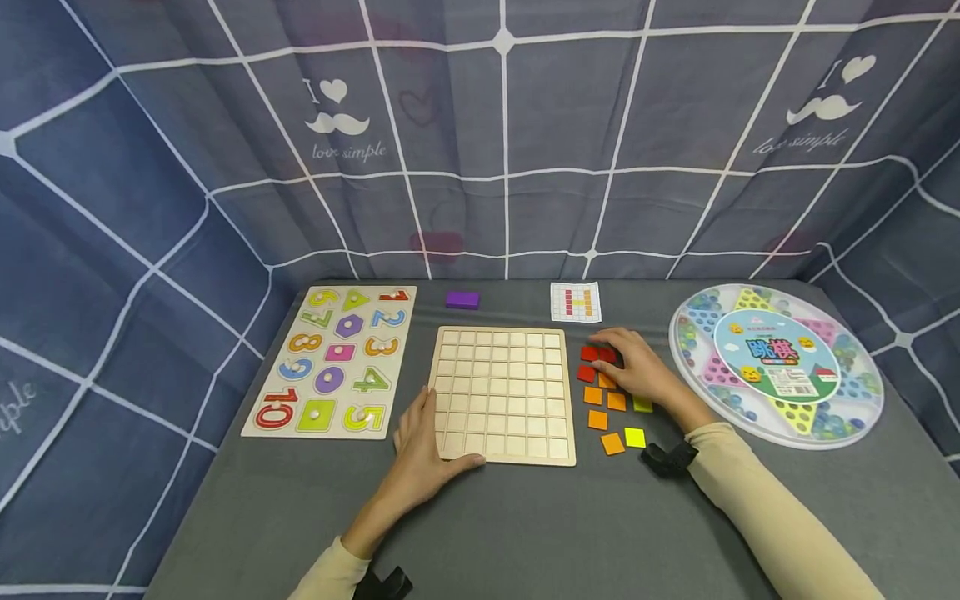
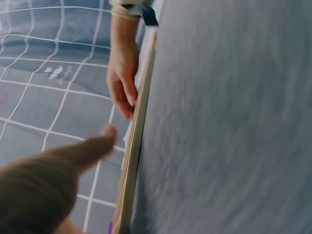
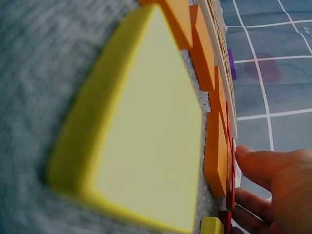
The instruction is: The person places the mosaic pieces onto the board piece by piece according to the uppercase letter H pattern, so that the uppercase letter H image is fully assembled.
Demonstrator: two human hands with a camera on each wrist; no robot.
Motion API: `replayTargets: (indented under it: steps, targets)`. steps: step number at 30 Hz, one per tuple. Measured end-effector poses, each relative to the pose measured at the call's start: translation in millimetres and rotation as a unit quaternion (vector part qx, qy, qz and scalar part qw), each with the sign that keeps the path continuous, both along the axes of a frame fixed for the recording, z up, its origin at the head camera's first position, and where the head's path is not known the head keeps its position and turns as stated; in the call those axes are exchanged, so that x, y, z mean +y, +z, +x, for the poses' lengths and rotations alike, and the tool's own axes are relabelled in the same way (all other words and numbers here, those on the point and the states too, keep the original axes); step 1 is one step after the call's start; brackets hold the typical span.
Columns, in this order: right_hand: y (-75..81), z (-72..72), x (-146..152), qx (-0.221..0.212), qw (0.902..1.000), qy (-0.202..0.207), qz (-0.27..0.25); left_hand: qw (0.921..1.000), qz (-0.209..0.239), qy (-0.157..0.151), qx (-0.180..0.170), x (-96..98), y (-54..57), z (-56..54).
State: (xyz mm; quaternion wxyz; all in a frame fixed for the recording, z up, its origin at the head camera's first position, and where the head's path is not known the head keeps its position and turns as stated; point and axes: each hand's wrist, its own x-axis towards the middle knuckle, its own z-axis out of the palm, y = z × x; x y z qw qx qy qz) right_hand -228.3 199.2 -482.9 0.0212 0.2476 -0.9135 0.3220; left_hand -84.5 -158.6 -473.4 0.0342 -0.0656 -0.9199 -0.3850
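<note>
Because the red tiles [image 1: 587,374] lie crowded right of the wooden board [image 1: 501,396], the right hand [image 1: 633,367], whose grip is unclear, could knock them askew; the left hand [image 1: 420,454], spread around the near-left corner, might shift the board by pressing.

Wooden board [image 1: 501,398]: pale, approx. sq., gridded, lying flat; L hand [image 1: 416,461] at its left and near edges. Red tiles [image 1: 587,353]: sq., flat, grouped just R of board, partly hidden by R hand [image 1: 633,365]; grip unclear. Orange tiles [image 1: 597,419]: sq., flat, loosely spread, nearest one askew. Yellow tiles [image 1: 634,437]: two vis., flat, R of orange.
</note>
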Motion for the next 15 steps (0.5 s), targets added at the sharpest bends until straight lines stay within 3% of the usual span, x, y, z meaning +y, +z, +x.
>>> replayTargets:
  steps: [5,15]
  targets:
    - [-6.6,-1.7,-2.4,0.013,0.9998,-0.008,-0.012,0.9995,-0.005,0.018,0.025,0.2,-12.6,5.6]
    - [-15.5,-3.7,-1.1,-0.003,0.9986,-0.043,-0.032,0.9986,-0.012,0.021,0.047,3.5,-16.6,4.1]
